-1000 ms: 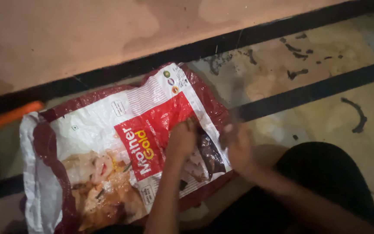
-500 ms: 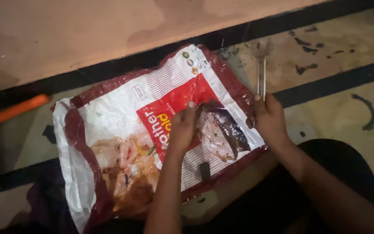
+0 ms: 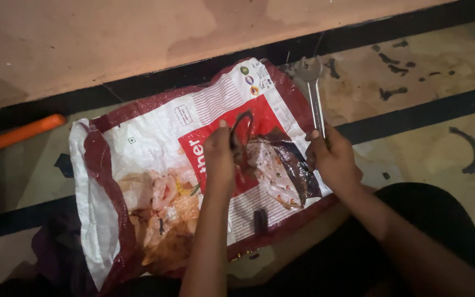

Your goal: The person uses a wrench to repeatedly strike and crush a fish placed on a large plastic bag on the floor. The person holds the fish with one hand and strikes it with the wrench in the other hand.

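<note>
Open floor (image 3: 424, 137) right of the sack (image 3: 155, 165); wall (image 3: 111, 38) and orange handle (image 3: 20, 133) crowd the left.

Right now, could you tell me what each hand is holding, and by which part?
The right hand holds a metal spanner by the lower end of its shaft. The left hand pinches a thin dark curved piece at its lower end.

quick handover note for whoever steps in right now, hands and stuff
Left hand: pinching a dark curved ring over the middle of the sack.
Right hand: grip shut on a wrench, jaw end pointing away, near the sack's far right corner.
Sack lies flat on the floor; a small dark part sits on its near edge. Orange handle lies far left.
Wrench is not yet on any part; what's done or left is unclear.
</note>
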